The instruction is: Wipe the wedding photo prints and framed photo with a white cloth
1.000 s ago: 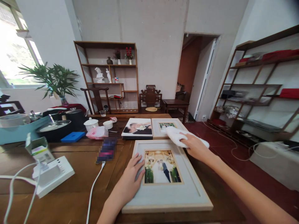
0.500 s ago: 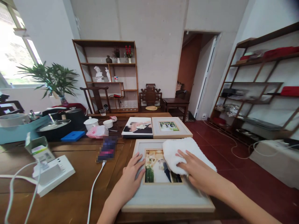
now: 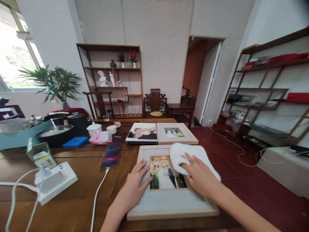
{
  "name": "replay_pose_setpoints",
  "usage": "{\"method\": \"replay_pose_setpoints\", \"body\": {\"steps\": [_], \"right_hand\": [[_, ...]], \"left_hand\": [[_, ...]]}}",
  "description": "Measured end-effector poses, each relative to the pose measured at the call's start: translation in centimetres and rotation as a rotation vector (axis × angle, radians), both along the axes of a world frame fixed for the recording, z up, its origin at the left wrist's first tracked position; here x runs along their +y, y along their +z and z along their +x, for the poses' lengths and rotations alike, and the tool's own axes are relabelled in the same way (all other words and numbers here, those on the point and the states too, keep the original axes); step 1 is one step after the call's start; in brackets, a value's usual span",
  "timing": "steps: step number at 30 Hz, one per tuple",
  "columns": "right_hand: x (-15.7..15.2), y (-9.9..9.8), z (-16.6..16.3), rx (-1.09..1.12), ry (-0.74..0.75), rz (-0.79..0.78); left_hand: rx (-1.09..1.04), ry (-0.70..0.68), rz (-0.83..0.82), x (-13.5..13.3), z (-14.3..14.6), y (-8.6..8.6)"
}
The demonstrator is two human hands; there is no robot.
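A picture frame (image 3: 166, 204) with a pale wood border and a wide light mat lies flat at the table's front edge. Its photo (image 3: 159, 174) shows two people in wedding clothes. My left hand (image 3: 137, 180) rests open on the frame's left side, fingers spread over the mat beside the photo. A folded white cloth (image 3: 193, 153) covers the upper right of the frame and overhangs its right edge. My right hand (image 3: 198, 172) presses on this cloth, its fingers bent into the fabric, and hides the photo's right part.
Behind the frame lie a second framed photo (image 3: 190, 138) and a photo album (image 3: 142, 133). Left of it are a phone (image 3: 111, 156) on a white cable, a power strip (image 3: 58, 180), a small open box (image 3: 41, 153), a blue box (image 3: 75, 141) and a lidded pan (image 3: 55, 132).
My right hand and the cloth have shifted slightly across the frame's upper right. The left hand stays in place on the frame.
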State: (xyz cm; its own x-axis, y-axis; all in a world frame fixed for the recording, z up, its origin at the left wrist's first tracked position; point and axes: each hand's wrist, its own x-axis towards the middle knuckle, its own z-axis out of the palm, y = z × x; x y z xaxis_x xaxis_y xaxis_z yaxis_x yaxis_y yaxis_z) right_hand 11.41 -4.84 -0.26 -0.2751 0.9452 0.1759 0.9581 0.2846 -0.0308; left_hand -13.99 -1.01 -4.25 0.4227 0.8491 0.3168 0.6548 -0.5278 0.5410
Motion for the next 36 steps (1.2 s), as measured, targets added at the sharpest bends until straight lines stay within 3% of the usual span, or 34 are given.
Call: {"method": "replay_pose_setpoints", "body": {"steps": [5,12,17,22,25,30,36], "right_hand": [[2.9,-0.5,0.7,-0.002,0.034,0.052],[2.5,-1.1,0.9,-0.007,0.068,0.034],[-1.7,0.2,-0.4,-0.054,0.059,-0.105],[-7.1,2.2,-1.9,-0.136,0.074,-0.408],[-7.7,2.2,-1.6,-0.074,0.068,-0.372],[-3.2,0.4,0.2,0.030,0.041,-0.086],[4.3,0.2,1.6,0.023,0.119,0.008]], "left_hand": [[-0.012,0.012,0.031,0.1,0.2,0.0],[-0.068,0.006,0.134,0.4,0.5,-0.4],[-0.060,0.000,0.136,0.4,0.5,-0.6],[0.030,0.022,0.078,0.3,0.5,-0.3],[0.090,0.008,0.059,0.2,0.5,0.0],[0.128,-0.004,0.066,0.0,0.4,0.5],[0.098,-0.002,0.073,0.0,0.4,0.4]]}}
